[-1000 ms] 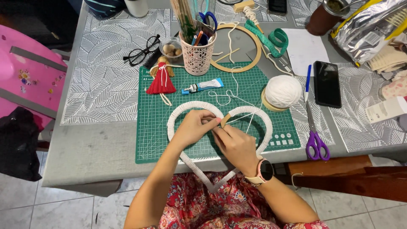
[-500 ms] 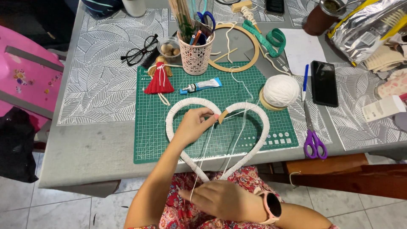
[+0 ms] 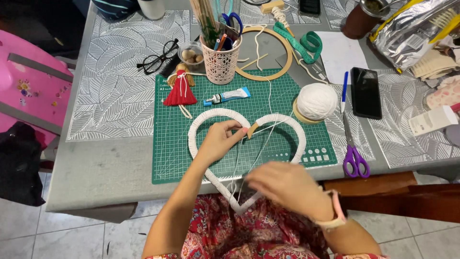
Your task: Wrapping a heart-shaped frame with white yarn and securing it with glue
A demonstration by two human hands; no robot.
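A heart-shaped frame [image 3: 201, 120], wrapped almost all round in white yarn, lies on the green cutting mat [image 3: 167, 158] with its tip over the table edge. My left hand [image 3: 218, 141] pinches the frame at the notch, beside a short bare wooden stretch [image 3: 252, 129]. My right hand [image 3: 282, 184], with a watch on the wrist, is low over the heart's tip and pulls white yarn strands [image 3: 261, 148] taut. The strands run up to the yarn ball [image 3: 316, 100] on the mat's right.
On the mat lie a glue tube [image 3: 226, 96] and a red tassel doll [image 3: 180, 88]. Behind stand a lace pen cup [image 3: 220, 60], wooden hoop [image 3: 282, 52] and glasses [image 3: 158, 60]. Purple scissors [image 3: 354, 158], a blue pen [image 3: 344, 91] and a phone [image 3: 366, 92] lie right.
My right hand left the notch and drew the yarn down toward me, then shifted right over the heart's tip. My left hand stayed at the notch.
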